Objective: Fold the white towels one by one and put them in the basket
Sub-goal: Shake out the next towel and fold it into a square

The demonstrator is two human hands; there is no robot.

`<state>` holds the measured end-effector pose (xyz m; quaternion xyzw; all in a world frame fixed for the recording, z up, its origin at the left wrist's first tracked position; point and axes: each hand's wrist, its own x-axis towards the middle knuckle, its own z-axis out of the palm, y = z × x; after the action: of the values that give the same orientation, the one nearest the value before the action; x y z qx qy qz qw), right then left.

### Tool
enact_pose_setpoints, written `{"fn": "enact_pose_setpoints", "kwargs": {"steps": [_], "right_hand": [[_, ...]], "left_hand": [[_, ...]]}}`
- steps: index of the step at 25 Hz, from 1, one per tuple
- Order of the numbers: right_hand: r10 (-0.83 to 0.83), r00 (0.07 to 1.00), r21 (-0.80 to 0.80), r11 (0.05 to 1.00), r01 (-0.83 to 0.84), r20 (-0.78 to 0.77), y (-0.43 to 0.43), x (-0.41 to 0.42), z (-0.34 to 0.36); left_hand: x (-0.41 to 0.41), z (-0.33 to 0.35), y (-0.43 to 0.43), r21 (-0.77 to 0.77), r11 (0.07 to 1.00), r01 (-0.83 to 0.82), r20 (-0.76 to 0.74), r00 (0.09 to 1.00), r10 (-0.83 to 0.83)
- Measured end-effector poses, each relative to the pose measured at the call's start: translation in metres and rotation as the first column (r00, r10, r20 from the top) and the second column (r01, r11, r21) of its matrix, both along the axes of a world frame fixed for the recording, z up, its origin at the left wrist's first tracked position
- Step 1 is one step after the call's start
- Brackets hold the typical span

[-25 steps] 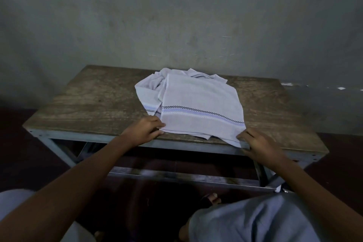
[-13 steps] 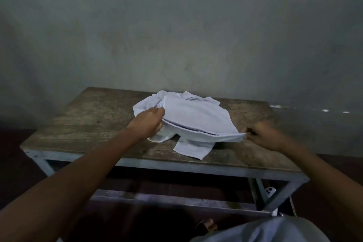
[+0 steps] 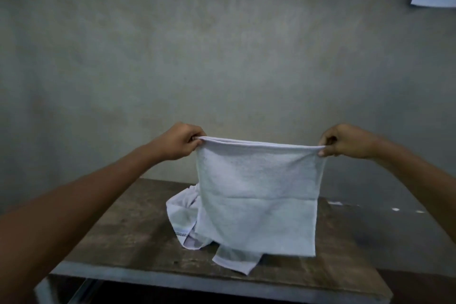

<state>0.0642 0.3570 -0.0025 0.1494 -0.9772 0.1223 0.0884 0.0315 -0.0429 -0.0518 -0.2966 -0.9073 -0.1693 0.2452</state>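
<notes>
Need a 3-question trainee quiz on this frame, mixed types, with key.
1. True or false: the left hand and right hand each pinch a top corner of the hanging white terry towel.
2. What lies behind it on the worn wooden table? A) a basket B) a crumpled white towel pile C) a folded stack
3. Fill in: the basket is ___ in this view.

Key: 1 true; 2 B; 3 not visible.
</notes>
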Motion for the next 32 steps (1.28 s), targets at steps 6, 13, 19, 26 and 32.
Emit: {"fn": "enact_pose_setpoints", "kwargs": {"steps": [6, 13, 19, 26, 32], "right_hand": [[0.034, 0.999, -0.088, 0.996, -0.032, 0.015, -0.009, 0.013, 0.014], [0.050, 0.970, -0.151, 0.989, -0.014, 0.239, -0.004, 0.011, -0.001], [0.082, 0.845, -0.248, 0.967, 0.061, 0.529, 0.005, 0.002, -0.024], [-0.139, 0.964, -0.441, 0.868, 0.228, 0.225, 0.003, -0.070, -0.116], [-0.184, 0.982, -0.311, 0.936, 0.165, -0.032, 0.003, -0.073, -0.204]], "left_hand": [[0.008, 0.029, -0.004, -0.060, 0.998, -0.019, 0.042, 0.999, 0.021], [0.011, 0.032, -0.008, -0.068, 0.998, 0.003, 0.392, 0.920, 0.024], [0.002, 0.005, -0.012, -0.036, 0.999, -0.005, 0.666, 0.745, 0.028], [-0.067, -0.090, 0.017, 0.245, 0.942, -0.228, 0.406, 0.907, 0.114], [-0.059, -0.172, 0.026, 0.412, 0.878, -0.243, 0.255, 0.956, 0.145]]}}
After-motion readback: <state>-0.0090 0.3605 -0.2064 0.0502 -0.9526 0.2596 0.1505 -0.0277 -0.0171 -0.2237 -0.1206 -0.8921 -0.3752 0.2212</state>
